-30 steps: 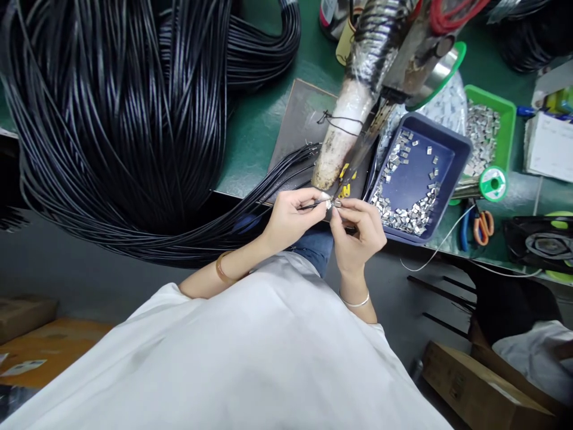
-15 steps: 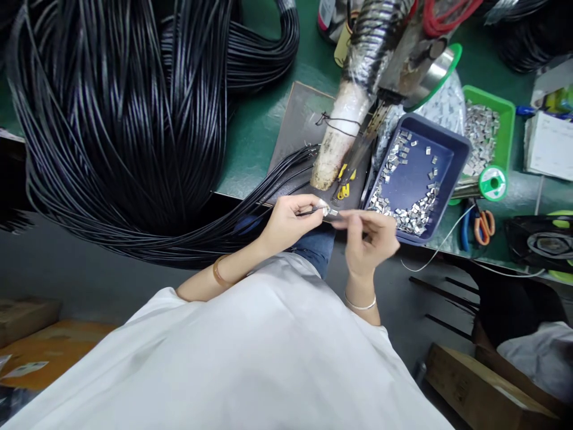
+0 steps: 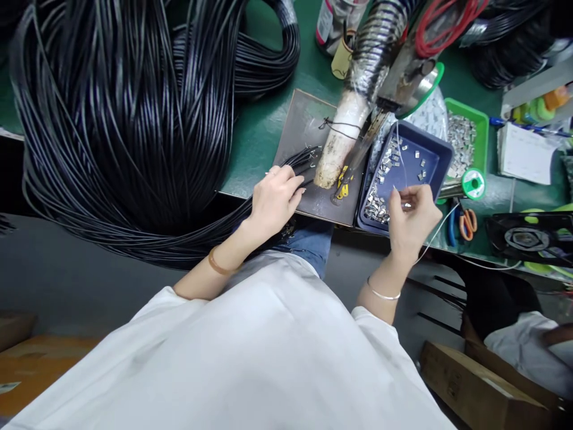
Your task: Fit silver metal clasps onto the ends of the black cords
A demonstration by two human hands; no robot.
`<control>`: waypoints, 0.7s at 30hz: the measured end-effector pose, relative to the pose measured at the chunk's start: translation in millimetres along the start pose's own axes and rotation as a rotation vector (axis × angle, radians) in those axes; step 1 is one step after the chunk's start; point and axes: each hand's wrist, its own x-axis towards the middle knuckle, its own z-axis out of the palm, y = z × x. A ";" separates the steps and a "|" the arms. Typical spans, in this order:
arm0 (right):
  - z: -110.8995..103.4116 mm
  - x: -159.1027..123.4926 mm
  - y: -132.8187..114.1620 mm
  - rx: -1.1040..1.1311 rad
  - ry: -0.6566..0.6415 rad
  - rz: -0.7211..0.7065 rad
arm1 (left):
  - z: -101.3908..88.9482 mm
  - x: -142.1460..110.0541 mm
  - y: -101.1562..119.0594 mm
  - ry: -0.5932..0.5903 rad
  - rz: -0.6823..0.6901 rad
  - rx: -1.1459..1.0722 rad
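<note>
My left hand (image 3: 276, 202) lies over the loose ends of a bundle of thin black cables (image 3: 299, 160) at the table edge. Its fingers are curled, and a black cable emerges near their tips. Over the dark blue tray (image 3: 430, 134), which holds many small silver metal connectors (image 3: 376, 206), my right hand (image 3: 414, 218) is closed in a pinch. A thin pale wire (image 3: 400, 152) hangs down toward those fingertips, and something shiny shows among the fingers, too small to name. Between the hands, a white wrapped duct end (image 3: 333, 155) overhangs the brown board (image 3: 322, 206).
A large heap of black cable (image 3: 120, 119) covers the left side. To the right are a green tray (image 3: 481, 134) of metal parts, a wire spool (image 3: 473, 183), orange-handled pliers (image 3: 468, 224) and a small fan (image 3: 528, 239). Another person's white sleeve (image 3: 519, 343) shows at lower right.
My hands were together in front of the board, holding a cable and a small metal connector. They have parted: the left went up-left to the cable ends, the right moved right over the blue tray.
</note>
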 end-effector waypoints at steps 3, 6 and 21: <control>19.7 24.9 6.9 -0.071 -0.045 -0.022 | 2.8 5.1 3.7 -0.051 0.007 0.066; 26.6 38.4 1.7 -0.114 -0.179 -0.025 | -4.1 1.1 16.5 -0.091 -0.002 -0.112; 5.5 28.9 8.3 -0.367 -0.282 -0.116 | 7.1 -47.8 45.7 -0.491 -0.709 -1.520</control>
